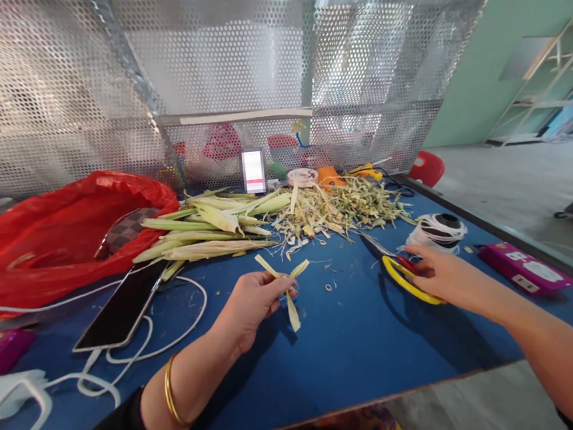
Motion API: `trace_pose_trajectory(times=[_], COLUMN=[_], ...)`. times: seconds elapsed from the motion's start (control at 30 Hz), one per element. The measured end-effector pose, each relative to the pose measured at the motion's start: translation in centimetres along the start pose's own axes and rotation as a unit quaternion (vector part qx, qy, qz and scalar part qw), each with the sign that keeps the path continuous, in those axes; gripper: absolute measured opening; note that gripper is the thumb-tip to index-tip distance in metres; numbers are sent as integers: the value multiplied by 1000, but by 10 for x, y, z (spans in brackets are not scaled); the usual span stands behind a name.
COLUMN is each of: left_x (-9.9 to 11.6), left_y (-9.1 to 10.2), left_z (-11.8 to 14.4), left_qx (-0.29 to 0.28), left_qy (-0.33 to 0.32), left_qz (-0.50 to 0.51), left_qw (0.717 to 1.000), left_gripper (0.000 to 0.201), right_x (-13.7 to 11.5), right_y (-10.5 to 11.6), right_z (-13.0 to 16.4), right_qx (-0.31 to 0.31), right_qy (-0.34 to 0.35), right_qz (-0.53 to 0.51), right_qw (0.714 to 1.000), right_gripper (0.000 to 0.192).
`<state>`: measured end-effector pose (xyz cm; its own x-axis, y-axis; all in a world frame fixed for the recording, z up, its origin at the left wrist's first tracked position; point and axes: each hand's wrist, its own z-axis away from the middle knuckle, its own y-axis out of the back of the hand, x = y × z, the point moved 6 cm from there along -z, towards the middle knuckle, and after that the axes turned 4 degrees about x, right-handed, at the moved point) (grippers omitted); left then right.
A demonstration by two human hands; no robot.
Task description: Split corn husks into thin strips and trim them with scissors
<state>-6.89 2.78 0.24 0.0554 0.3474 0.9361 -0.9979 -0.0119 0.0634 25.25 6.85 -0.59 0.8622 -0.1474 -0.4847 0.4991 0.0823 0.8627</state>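
My left hand [263,297] is closed in a pinch on a small piece of pale corn husk [294,313]. Its strips stick out past the fingertips, two upward and one down. Over at the right, my right hand [432,272] grips a pair of scissors [403,285] by the yellow and red handles. The blades point up and left, toward a pile of husk scraps [346,203]. Just behind that hand sits a spool of white thread [438,230]. Longer corn husks [208,232] lie stacked beyond my left hand.
A red plastic bag [67,227] stands at the left, beside a phone [121,306] on a white cable. A purple box [524,268] lies near the right edge of the blue table [330,365]. Behind rises a perforated metal screen [233,59], with a roll of tape [303,177] before it.
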Motion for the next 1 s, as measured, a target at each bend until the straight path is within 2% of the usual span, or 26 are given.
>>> trace_pose_trajectory(times=[0.07,0.13,0.2,0.27,0.4,0.47,0.53,0.6,0.7,1.0], left_x=[1,3,7,14,35,46,52,53,49,46], left_y=[2,2,3,5,6,6,5,4,3,-5], left_z=[-1,-3,-7,-11,-21,-25,-27,-27,-28,-29], left_qx=[10,11,15,27,50,58,63,62,61,53], left_qy=[-6,-16,-26,-37,-76,-97,-105,-98,-85,-72], left_qz=[0,-3,-14,-29,-68,-86,-96,-98,-82,-76], left_qw=[1000,1000,999,999,994,990,988,988,991,993], left_gripper=[25,24,23,23,22,23,24,24,17,18], right_x=[7,10,4,-11,-58,-78,-92,-98,-99,-92], right_y=[-1,-3,-11,-27,-55,-62,-66,-67,-70,-76], right_z=[2,12,29,51,92,105,110,112,112,108], right_qx=[-32,-38,-61,-138,-323,-370,-391,-397,-402,-408], right_qy=[-15,-22,-14,4,40,62,83,100,105,59], right_qz=[-101,-203,-327,-447,-618,-647,-667,-673,-667,-677], right_qw=[994,978,943,884,716,664,628,617,618,610], right_gripper=[67,64,66,65,57,56,60,55,46,48])
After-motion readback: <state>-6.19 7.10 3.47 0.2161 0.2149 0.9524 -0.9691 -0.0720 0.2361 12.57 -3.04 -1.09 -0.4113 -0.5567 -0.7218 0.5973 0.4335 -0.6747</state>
